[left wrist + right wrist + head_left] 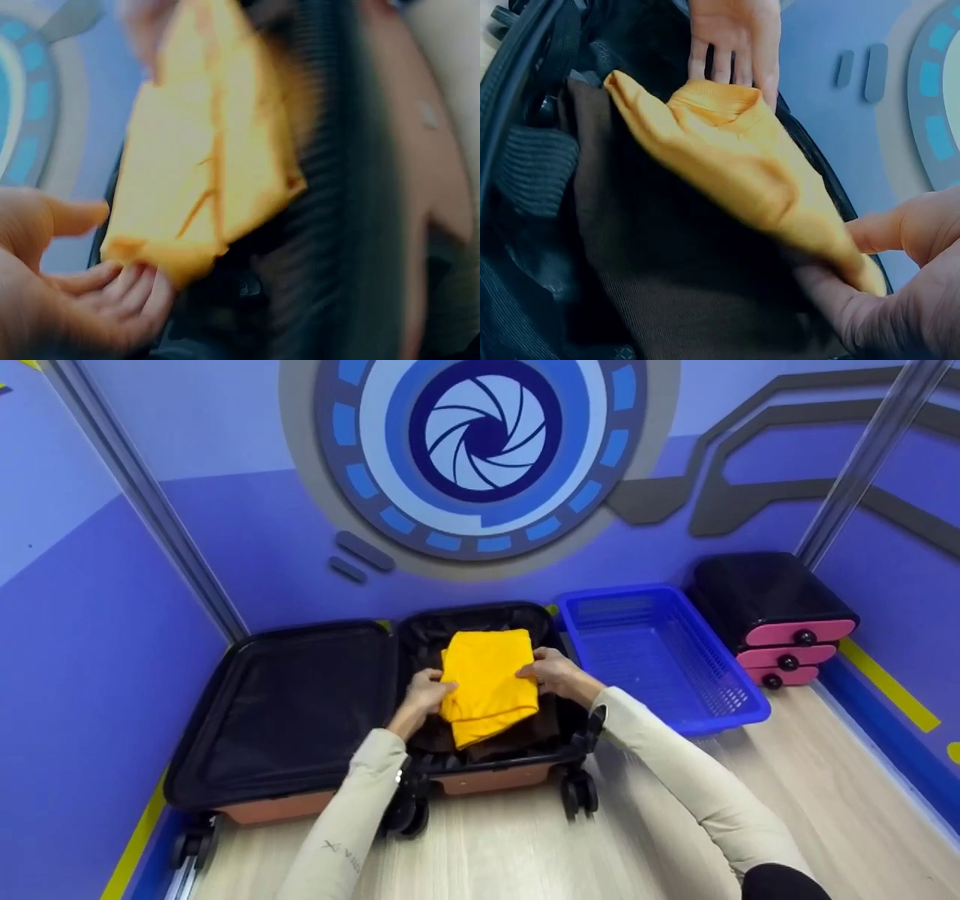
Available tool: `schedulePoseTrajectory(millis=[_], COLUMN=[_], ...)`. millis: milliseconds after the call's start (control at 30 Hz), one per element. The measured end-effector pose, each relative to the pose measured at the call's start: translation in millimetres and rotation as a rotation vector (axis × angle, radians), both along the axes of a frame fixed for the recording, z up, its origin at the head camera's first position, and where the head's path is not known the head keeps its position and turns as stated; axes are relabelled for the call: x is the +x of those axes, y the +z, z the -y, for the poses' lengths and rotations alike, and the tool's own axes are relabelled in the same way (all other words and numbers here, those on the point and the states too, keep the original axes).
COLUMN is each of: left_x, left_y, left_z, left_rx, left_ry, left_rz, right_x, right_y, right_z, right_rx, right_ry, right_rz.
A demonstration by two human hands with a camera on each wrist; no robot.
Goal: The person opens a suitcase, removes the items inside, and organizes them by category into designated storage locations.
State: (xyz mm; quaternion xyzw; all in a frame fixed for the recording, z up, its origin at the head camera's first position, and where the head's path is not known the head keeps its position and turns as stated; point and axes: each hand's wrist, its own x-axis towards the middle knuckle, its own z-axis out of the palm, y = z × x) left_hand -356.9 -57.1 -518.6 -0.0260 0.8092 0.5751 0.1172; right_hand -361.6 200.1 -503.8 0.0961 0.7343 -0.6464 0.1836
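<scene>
Both hands hold a folded yellow garment (491, 675) over the right half of an open suitcase (495, 780). My left hand (426, 694) grips its left edge, with fingertips at the lower corner in the left wrist view. On the opposite edge my right hand (553, 671) pinches it, thumb above and fingers underneath. A ribbed band shows on the garment in the right wrist view. Below it, dark brown folded cloth (682, 270) lies inside the suitcase, partly hidden by the garment.
The suitcase's other half (300, 712), lined in black, lies spread to the left. To the right stands a blue plastic basket (667, 660), then a black drawer box (772, 600) with pink drawer fronts. Wheels (579, 791) jut toward me over the light wood surface. A patterned wall (240, 532) rises behind.
</scene>
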Motion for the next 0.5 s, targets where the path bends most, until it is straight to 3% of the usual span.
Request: schedulePoseTrajectory(millis=[167, 267, 333, 500], left_x=[4.1, 5.4, 6.0, 9.4], left_y=[-21.6, -26.8, -25.5, -14.0], left_z=[-10.6, -10.4, -7.8, 1.3], left_rx=[-0.2, -0.216, -0.204, -0.051], left_ry=[0.073, 0.097, 0.101, 0.076], left_rz=[-0.144, -0.165, -0.154, -0.013], right_x=[5.8, 9.5, 10.8, 12.9], right_y=[3.4, 10.2, 16.8, 38.1], right_z=[3, 7, 10, 13], right_rx=[-0.057, -0.098, -0.122, -0.155], right_ry=[-0.01, -0.018, -0.014, 0.038], right_rz=[-0.029, -0.042, -0.051, -0.056])
